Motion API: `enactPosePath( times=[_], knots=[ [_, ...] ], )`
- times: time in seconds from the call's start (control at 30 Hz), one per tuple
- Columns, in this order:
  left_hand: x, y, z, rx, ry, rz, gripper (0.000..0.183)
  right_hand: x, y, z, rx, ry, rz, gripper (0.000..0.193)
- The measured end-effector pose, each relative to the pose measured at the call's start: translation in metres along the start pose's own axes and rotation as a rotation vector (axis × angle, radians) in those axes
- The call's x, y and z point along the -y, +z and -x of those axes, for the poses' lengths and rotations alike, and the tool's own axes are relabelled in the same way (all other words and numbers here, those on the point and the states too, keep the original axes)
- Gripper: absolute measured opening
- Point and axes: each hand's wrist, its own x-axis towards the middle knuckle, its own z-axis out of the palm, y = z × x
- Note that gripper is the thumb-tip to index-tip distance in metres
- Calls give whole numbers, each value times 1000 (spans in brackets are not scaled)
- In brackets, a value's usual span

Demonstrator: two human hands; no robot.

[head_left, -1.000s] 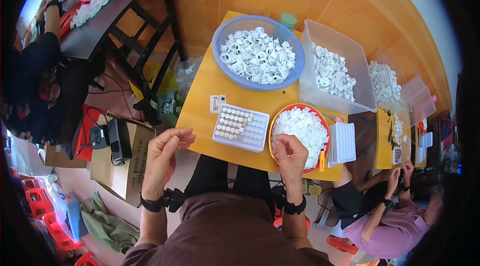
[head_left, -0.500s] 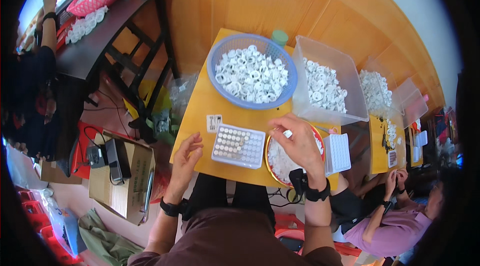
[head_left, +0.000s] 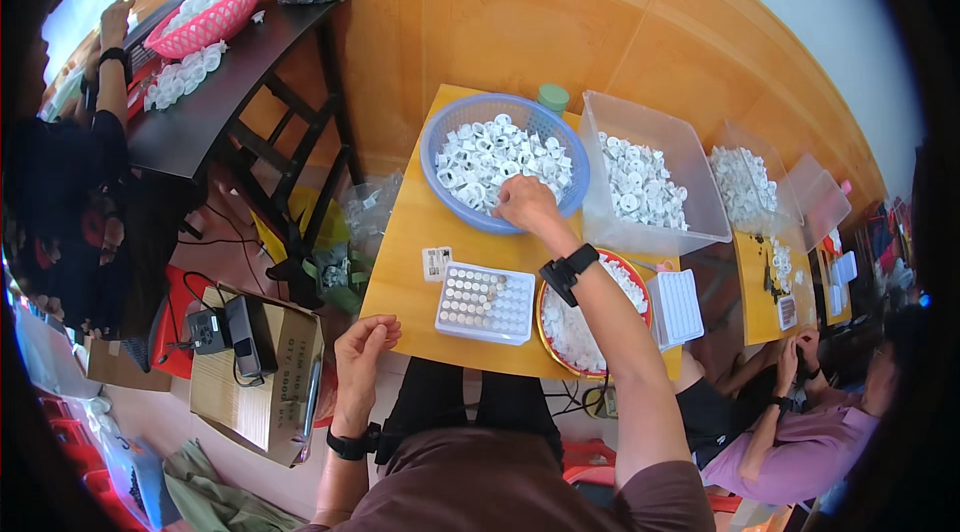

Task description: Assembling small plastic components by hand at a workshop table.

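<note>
Head view: we are holding our right hand [head_left: 528, 202] at the near right edge of a blue basin [head_left: 430, 167], which is standing on the yellow counter [head_left: 410, 302] and carrying a heap of white plastic parts [head_left: 490, 157]. Its fingers are curling downward among or just above the parts (our own hand is hiding the tips, so we are unable to say whether they are gripping one). Our left hand [head_left: 362, 347] is hovering beside the counter's near left edge, its fingers bending and its thumb lying close to the forefinger; whether anything small is sitting between them, we are unable to say.

Between our hands, nearer to us than the basin, a white tray [head_left: 515, 299] is lying flat, with small round pieces [head_left: 465, 297] filling its left part. Our right forearm is passing over a red-and-gold plate [head_left: 541, 320] that is holding white bits [head_left: 575, 337]. A clear bin [head_left: 655, 235] is standing right of the basin, holding more white parts. Farther right, a person in a purple shirt [head_left: 785, 452] is sitting with both hands together.
</note>
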Motion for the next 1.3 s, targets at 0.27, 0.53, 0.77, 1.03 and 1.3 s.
enactPosePath(
  times=[0.27,0.53,0.77,1.03,1.3],
  knots=[
    [-2,3,5,20,-24,14,19,-3,5,-6,2,96,51,20],
    [-1,-1,7,22,-1,6,18,-21,-21,9,-6,-21,-621,23],
    [-24,23,-1,94,4,79,19,8,-53,97,293,-164,-1523,25],
    [-55,64,-41,248,66,74,21,10,-34,113,340,-123,-1783,25],
    [-55,79,-25,361,24,109,21,10,-18,146,382,-57,-1820,21]
  ],
)
